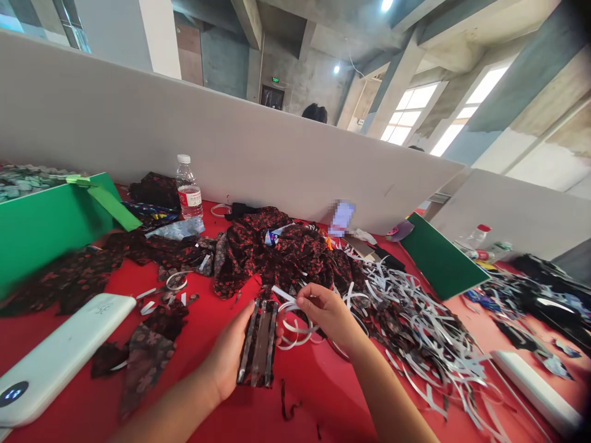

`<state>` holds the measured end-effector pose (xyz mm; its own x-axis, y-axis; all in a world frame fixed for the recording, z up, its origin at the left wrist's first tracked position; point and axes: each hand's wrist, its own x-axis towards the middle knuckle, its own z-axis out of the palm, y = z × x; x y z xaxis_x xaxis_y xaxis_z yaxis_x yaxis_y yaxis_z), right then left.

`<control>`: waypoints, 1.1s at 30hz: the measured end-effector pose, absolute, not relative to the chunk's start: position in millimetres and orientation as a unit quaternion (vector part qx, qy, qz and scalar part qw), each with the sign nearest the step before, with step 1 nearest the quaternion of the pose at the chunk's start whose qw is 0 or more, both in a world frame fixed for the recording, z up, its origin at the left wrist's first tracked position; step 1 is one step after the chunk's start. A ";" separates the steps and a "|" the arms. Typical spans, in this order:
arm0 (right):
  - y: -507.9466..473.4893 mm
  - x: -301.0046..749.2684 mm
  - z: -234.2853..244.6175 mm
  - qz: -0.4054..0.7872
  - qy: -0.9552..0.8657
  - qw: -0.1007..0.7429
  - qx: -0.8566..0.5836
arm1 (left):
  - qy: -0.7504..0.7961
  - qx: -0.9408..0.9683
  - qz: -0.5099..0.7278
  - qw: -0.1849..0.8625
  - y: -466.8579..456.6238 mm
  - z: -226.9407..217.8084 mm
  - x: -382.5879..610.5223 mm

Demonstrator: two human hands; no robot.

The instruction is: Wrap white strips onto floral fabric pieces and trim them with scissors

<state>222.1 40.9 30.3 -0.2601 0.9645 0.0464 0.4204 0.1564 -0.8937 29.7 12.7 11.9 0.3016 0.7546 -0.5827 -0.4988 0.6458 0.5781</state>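
Note:
My left hand [228,357] is closed around a dark, flat folded fabric piece [258,344] with shiny strips along it, held upright over the red table [323,400]. Just to its right, my right hand [325,311] pinches a thin white strip [290,323] that curls in loops between the two hands. A heap of black cloth with red flowers [277,252] lies just behind both hands. To the right spreads a large tangle of white and grey strips [415,326].
A white power bank [60,354] lies at front left, with fabric scraps [148,344] and scissors [168,284] beside it. A water bottle [188,187] stands at the back by a green box [46,221]. A grey partition [277,160] walls the back. A green board [438,258] leans at right.

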 end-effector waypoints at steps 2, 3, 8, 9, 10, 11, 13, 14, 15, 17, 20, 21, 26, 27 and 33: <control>37.2 221.4 34.6 0.389 -0.696 0.307 -0.519 | 0.456 0.161 0.403 0.777 9.5 12.6 31.9; 35.3 220.8 37.1 0.388 -0.701 0.295 -0.520 | 0.461 0.167 0.403 0.773 7.9 13.3 32.7; 30.2 217.8 45.1 0.428 -0.699 0.279 -0.501 | 0.461 0.182 0.377 0.782 1.4 16.6 34.4; 30.2 217.2 45.0 0.442 -0.694 0.277 -0.497 | 0.458 0.185 0.372 0.786 0.4 17.0 34.5; 30.4 216.5 44.3 0.454 -0.689 0.274 -0.493 | 0.456 0.189 0.369 0.788 -0.3 17.3 34.5; 30.7 215.7 43.2 0.464 -0.687 0.270 -0.489 | 0.455 0.193 0.365 0.789 -0.9 17.4 34.5; 31.4 214.1 40.2 0.475 -0.688 0.267 -0.479 | 0.457 0.203 0.359 0.788 -1.6 17.3 34.4; 31.7 213.4 38.6 0.477 -0.689 0.269 -0.475 | 0.459 0.207 0.356 0.788 -1.7 17.0 34.3; 31.9 212.7 37.2 0.479 -0.689 0.271 -0.472 | 0.461 0.210 0.351 0.788 -1.7 16.5 34.1; 32.1 211.7 35.0 0.482 -0.686 0.278 -0.469 | 0.461 0.211 0.346 0.789 -1.4 15.2 33.6; 32.1 211.3 33.8 0.475 -0.690 0.274 -0.473 | 0.450 0.210 0.349 0.795 -1.2 13.0 33.1; 31.9 211.3 33.8 0.468 -0.694 0.272 -0.475 | 0.446 0.210 0.350 0.797 -1.3 12.5 33.2; 31.1 210.5 32.5 0.447 -0.705 0.256 -0.487 | 0.448 0.209 0.345 0.798 -2.1 13.0 33.7; 31.0 210.2 32.1 0.445 -0.704 0.253 -0.492 | 0.448 0.210 0.345 0.797 -2.2 13.6 33.8; 30.8 212.0 34.9 0.469 -0.683 0.273 -0.489 | 0.460 0.215 0.335 0.794 -1.5 16.4 33.3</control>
<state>212.0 30.8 34.9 -0.3720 0.9242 -0.0863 0.4125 0.0813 -0.9073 33.3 -1.5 16.4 0.3517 0.7297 -0.5864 -0.3345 0.6830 0.6493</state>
